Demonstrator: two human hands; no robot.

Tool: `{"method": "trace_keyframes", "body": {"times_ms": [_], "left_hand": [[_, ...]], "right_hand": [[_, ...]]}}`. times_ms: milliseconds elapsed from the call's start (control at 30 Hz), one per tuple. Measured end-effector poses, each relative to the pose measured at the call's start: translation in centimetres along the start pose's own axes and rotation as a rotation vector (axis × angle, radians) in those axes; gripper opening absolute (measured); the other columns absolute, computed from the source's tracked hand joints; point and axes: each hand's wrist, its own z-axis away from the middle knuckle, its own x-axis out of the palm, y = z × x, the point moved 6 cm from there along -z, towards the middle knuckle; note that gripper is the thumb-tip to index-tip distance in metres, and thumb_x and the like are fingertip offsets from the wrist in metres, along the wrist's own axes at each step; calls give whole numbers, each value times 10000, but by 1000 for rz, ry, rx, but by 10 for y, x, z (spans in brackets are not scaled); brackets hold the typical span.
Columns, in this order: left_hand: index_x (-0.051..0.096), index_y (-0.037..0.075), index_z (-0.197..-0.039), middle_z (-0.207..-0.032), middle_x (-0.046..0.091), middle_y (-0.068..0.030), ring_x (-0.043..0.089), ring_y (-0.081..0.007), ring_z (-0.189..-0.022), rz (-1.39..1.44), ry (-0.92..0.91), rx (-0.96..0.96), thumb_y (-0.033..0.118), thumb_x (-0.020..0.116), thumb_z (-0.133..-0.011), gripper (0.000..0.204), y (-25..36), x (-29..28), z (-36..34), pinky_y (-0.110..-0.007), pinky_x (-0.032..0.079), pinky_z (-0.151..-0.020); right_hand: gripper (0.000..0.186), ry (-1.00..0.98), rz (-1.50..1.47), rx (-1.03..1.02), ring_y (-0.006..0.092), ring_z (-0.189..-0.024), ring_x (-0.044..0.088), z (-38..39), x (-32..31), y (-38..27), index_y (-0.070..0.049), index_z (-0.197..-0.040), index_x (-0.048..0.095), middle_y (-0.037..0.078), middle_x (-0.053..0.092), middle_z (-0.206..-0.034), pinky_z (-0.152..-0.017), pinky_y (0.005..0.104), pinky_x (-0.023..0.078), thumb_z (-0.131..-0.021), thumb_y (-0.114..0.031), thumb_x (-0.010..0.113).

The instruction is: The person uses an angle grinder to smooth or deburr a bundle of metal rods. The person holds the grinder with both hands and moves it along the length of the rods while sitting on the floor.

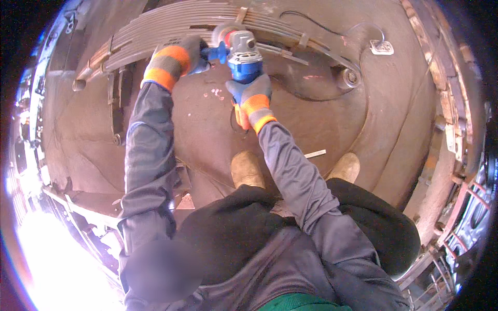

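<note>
Blue angle grinder (243,54) sits at 12 o'clock in the view, head end against the rusty leaf spring pack (171,26) that arcs across the top from abt 10 to 2 o'clock. Left hand (179,59), grey/orange work glove, is wrapped tight round the blue side handle at the grinder's 9 o'clock. Right hand (252,101), same glove type, grips the grinder body from its 6 o'clock end, fingers closed round it. Black power cord (311,23) runs off twd 1 o'clock to a white socket block (382,47) on the brown dirt floor (332,119). Spring eye (350,78) lies at grinder's 3 o'clock. Two tan boots (247,168) at 6 o'clock, thin metal strip (315,154) just beside them.
</note>
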Motion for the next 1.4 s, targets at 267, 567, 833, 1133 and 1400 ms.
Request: {"method": "trace_keyframes", "body": {"times_ms": [267, 567, 833, 1133, 1400], "left_hand": [[750, 115, -1055, -957, 751, -166, 723, -346, -919, -42, -107, -21, 312, 706, -795, 329, 36, -35, -3, -458, 538, -794], [756, 126, -1108, -1049, 747, -174, 713, -357, -993, -117, -63, -67, 353, 730, -786, 395, 64, -34, -9, -450, 541, -847], [748, 36, -1028, -855, 730, -73, 618, -155, -773, 12, -59, -81, 186, 810, -791, 286, 62, -14, -31, -351, 524, -763], [745, 7, -983, -819, 730, -56, 612, -132, -730, -40, -71, 5, 187, 823, -805, 264, 108, -36, -30, -348, 522, -700], [738, 41, -960, -850, 724, -117, 650, -228, -788, -8, -145, -47, 303, 810, -795, 318, 77, -26, -13, -394, 528, -749]], "right_hand": [[419, 30, 143, -121, 233, -653, 720, -32, -26, -10, -100, -990, 692, 87, 740, -801, -657, 376, 570, -613, -196, 849], [489, -129, 154, -122, 333, -876, 726, -39, -69, -25, -127, -1039, 721, 141, 756, -961, -803, 431, 568, -595, -265, 870], [469, -175, 271, -86, 343, -955, 725, -48, -109, -38, -146, -1074, 716, 120, 760, -1022, -855, 428, 561, -646, -282, 852], [505, -164, 215, -108, 386, -990, 710, -69, -114, -29, -144, -1076, 707, 159, 748, -1060, -882, 450, 553, -621, -298, 860], [529, -290, 229, -71, 394, -1067, 684, -47, -105, -28, -143, -1146, 666, 166, 720, -1143, -913, 470, 545, -677, -327, 830]]}}
